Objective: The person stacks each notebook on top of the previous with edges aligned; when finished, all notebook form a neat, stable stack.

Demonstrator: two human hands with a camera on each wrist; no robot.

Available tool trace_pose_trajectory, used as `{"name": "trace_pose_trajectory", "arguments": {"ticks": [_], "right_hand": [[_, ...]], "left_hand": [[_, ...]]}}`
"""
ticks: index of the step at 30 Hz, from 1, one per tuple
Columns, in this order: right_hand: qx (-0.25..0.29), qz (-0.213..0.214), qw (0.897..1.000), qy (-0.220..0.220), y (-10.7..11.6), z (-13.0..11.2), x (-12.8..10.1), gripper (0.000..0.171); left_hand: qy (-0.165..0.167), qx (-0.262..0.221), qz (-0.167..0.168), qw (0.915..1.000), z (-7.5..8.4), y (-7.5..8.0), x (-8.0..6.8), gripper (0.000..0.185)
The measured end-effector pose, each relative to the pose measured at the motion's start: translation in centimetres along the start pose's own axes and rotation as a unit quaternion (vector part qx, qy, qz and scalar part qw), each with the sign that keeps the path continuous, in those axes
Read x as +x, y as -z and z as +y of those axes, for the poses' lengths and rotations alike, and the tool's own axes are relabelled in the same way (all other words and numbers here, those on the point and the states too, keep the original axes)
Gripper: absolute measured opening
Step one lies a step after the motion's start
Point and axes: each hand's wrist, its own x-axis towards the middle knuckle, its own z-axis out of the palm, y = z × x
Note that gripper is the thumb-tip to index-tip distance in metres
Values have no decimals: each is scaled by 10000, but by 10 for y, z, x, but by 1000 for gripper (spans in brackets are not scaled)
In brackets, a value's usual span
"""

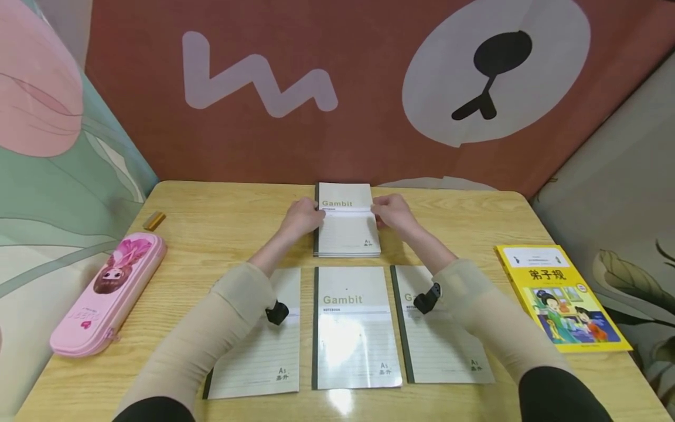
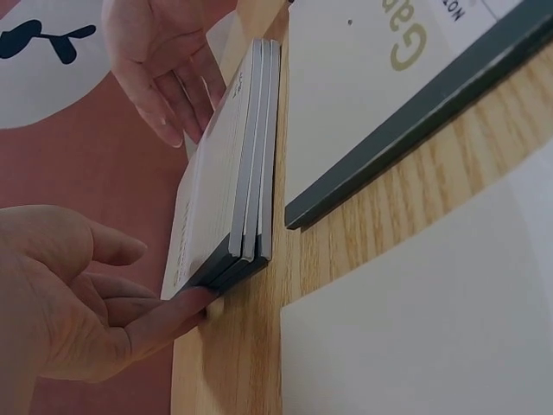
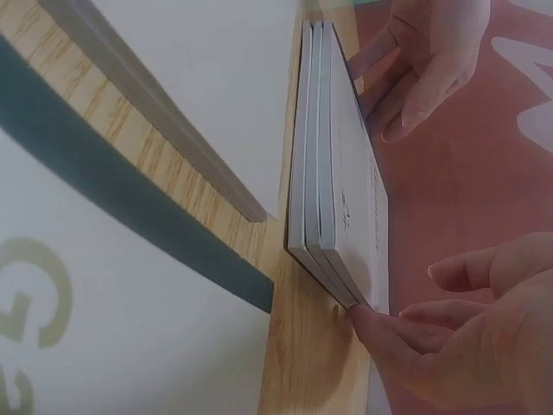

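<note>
Wooden table [image 1: 221,223], pale oak grain, set against a red-brown wall with a cartoon bear's snout. Landmark: the stack of notebooks [image 1: 346,225] at the table's far middle, three thick by the wrist views, spines to the left.

Left hand [image 1: 303,215] at the stack's left edge, forearm stretched forward from the near side, sleeve beige. Fingers straight and close together; in the left wrist view a fingertip [image 2: 194,303] presses the spine edge near the stack's corner, thumb free above. Nothing gripped.

Right hand [image 1: 391,212] at the stack's right edge, mirroring the other. Fingers extended, loosely together; the right wrist view shows one fingertip [image 3: 367,322] touching the page edges at the bottom corner. Both hands flank the stack, squeezing inward from either side.

Nearer than the stack, three single notebooks lie flat in a row: left notebook [image 1: 263,351], middle notebook [image 1: 354,328], right notebook [image 1: 440,343], partly under the forearms.

Far left of the stack, a pink pencil case [image 1: 108,293] and a small brown eraser-like block [image 1: 154,220]. Far right of the stack, a yellow picture book [image 1: 559,296].
</note>
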Motion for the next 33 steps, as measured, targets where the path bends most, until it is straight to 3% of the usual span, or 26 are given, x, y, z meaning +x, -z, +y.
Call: {"name": "trace_pose_trajectory", "arguments": {"ticks": [8,19,22,24,28,33], "right_hand": [[-98,-12,9999,-33,0,-1,-2,49],[200,-270,9994,81,4,4,-4,51],[334,-538,9976,269,12,11,-7,56],[341,-685,9963,393,20,17,-12,58],[178,-820,9940,695,41,30,-24,59],[-232,-808,9910,1042,73,51,-49,59]], "left_hand": [[-27,25,-4,10000,-1,0,-1,37],[-97,-56,11,9999,-4,0,-4,27],[-339,-89,188,9992,-5,-1,-9,48],[-674,-49,442,9967,-4,-5,-14,57],[-1416,-149,695,9874,7,-18,-30,53],[-1898,-530,287,9800,27,-50,-63,54]]}}
